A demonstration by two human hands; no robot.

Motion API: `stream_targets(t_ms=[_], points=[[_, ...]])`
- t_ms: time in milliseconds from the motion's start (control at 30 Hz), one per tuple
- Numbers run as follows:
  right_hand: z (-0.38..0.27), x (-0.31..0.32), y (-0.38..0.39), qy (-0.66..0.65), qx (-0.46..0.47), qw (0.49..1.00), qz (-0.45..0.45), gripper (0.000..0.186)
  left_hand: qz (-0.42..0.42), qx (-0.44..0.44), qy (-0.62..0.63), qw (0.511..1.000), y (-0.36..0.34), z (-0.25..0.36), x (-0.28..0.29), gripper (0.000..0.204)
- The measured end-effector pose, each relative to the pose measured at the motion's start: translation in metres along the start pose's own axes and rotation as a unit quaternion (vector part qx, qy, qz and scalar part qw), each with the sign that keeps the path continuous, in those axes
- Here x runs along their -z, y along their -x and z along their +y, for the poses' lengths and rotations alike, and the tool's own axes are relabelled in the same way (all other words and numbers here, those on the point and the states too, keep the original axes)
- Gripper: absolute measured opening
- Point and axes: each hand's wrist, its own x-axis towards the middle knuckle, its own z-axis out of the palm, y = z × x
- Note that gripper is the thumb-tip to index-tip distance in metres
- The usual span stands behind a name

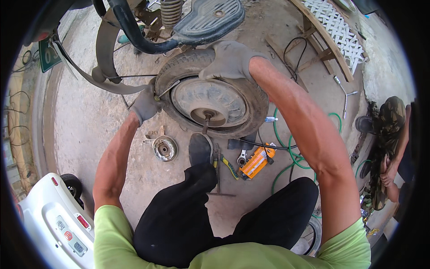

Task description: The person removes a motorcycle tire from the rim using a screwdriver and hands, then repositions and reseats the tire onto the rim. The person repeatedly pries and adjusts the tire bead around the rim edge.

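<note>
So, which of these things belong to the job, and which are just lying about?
Seemingly in the job:
tyre, touched by the right hand
hub, inside the tyre
slim rod, at the left hand

Seemingly lying about:
orange box
Y-shaped wrench
round metal part, though perhaps related

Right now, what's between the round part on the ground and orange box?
Head view: dark shoe, T-shaped bar, yellow-handled pliers and ring-headed tool.

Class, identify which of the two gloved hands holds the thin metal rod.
The left hand: the thin metal rod slants from its fingers toward the wheel's rim. The right hand differs, gripping the tyre's top edge, apart from that rod.
</note>
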Motion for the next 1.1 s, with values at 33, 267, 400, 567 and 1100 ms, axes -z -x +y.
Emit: stream_targets(t_ms=[33,267,400,567,1100], points=[[0.009,-0.005,-0.005,0.026,0.0,1.0,0.005,0.1,-0.008,-0.006,-0.001,1.0,-0.002,0.009,-0.001,0.099],[-0.005,-0.012,0.031,0.0,0.002,0.999,0.032,0.076,0.034,-0.154,-0.066,0.985,0.008,-0.008,0.008,0.099],[-0.003,-0.009,0.032,0.005,-0.017,0.999,0.043,0.074,0.028,-0.052,-0.021,0.998,0.014,0.003,-0.006,0.09],[0.003,-0.011,0.028,0.006,-0.023,0.999,0.039,0.076,0.09,0.112,0.085,0.986,0.06,0.026,-0.028,0.071],[0.0,-0.012,0.031,0.013,-0.025,0.999,0.047,0.087,0.008,0.247,0.543,0.802,0.172,0.05,-0.139,0.037]])
